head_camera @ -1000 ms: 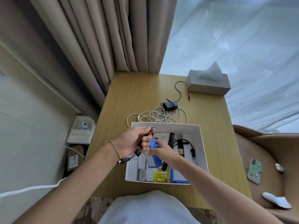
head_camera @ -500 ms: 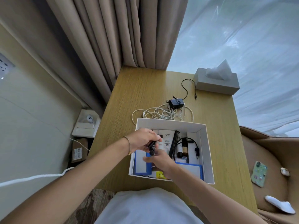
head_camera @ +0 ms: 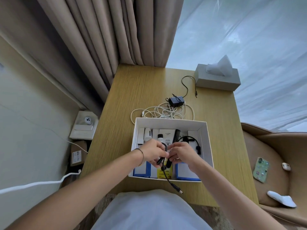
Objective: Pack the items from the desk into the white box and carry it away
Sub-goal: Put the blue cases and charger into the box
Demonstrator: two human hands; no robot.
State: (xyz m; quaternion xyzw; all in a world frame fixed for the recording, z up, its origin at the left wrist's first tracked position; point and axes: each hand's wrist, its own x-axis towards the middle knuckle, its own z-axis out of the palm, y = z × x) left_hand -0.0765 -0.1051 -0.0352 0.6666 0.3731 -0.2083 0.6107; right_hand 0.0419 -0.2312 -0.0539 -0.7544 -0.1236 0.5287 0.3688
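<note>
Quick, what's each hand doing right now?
Left hand: holding the black cable.
Right hand: holding the same cable, over the white box.

Over the white box (head_camera: 169,121), the left hand (head_camera: 153,151) and right hand (head_camera: 181,153) hold a black cable (head_camera: 167,173).

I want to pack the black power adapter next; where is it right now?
In the head view, the black power adapter lies on the desk beyond the white box, atop the white cable tangle.
</note>
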